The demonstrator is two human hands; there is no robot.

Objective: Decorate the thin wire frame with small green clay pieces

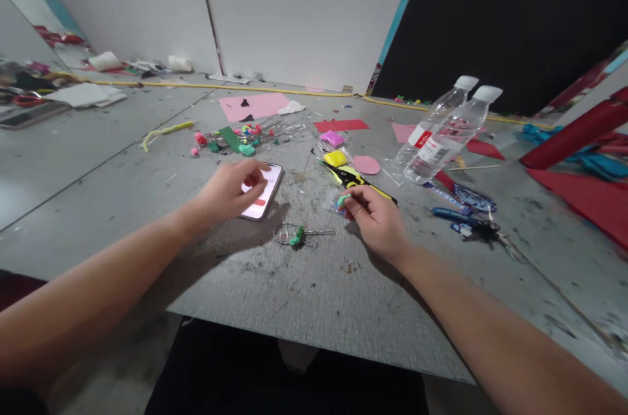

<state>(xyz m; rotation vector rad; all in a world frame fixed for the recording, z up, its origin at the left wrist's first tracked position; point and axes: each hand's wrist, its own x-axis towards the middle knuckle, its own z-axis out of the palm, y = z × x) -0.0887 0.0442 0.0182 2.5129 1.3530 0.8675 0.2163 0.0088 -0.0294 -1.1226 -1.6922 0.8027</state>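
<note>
On the grey table (314, 297), small green-and-blue clay lump (343, 200) pinched in right hand (375, 218); left hand (228, 189) unclenched over phone (265, 196).

A phone (262, 192) lies flat on the grey counter (314, 284), screen up and lit, showing white with a red patch; its long side runs slightly tilted away to the right. The near left part of it is hidden under the left hand (228, 189), whose fingers rest on or just over the screen. A small lump of green clay (343, 199) is pinched in the fingertips of the right hand (375, 218), just above the counter, with a crumpled clear wrapper touching it on its left side.
</note>
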